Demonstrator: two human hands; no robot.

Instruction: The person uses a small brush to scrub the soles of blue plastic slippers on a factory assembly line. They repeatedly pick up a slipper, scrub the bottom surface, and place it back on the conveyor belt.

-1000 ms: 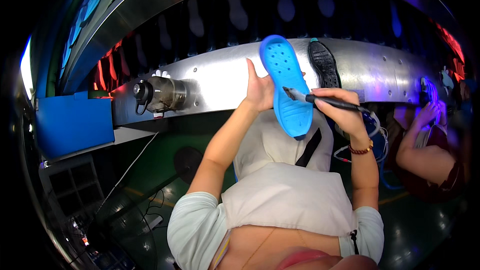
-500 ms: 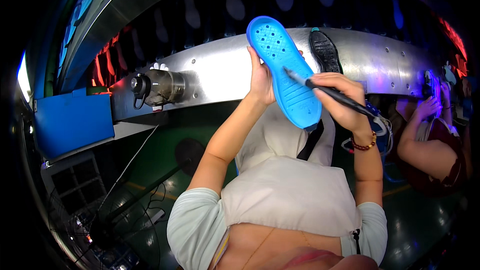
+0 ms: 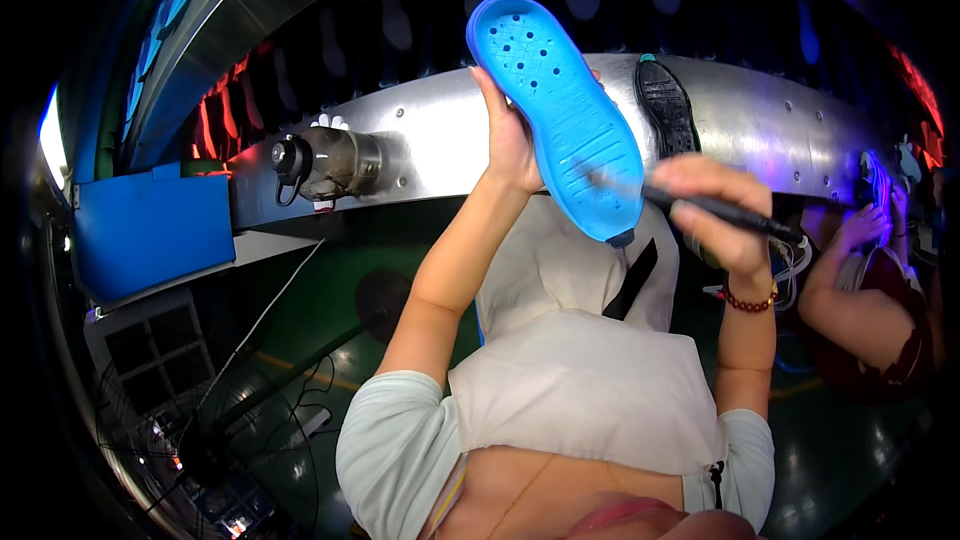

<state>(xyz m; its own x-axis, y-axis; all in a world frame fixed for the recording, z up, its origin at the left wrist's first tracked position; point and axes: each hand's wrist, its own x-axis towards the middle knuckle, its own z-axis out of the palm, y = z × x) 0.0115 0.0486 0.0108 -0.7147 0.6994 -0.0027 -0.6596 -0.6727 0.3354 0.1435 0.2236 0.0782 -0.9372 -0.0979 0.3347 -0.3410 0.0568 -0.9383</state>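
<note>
The left hand (image 3: pixel 510 145) grips a blue shoe sole (image 3: pixel 560 110) from behind, holding it raised before the metal conveyor (image 3: pixel 440 145) (underside facing the camera); the right hand (image 3: pixel 715 215) pinches a dark brush (image 3: pixel 700 205) whose tip touches the sole.

A curved metal conveyor (image 3: pixel 450 145) runs across the upper part of the view. A black shoe sole (image 3: pixel 667 108) lies on it toward its right end, and a dark motor (image 3: pixel 335 162) is mounted at its left end. A blue box (image 3: pixel 150 230) sits just beyond that left end. Cables (image 3: pixel 270 380) trail over the green floor (image 3: pixel 330 270) below. Another person's forearm (image 3: pixel 850 290) shows at the right edge of the view.
</note>
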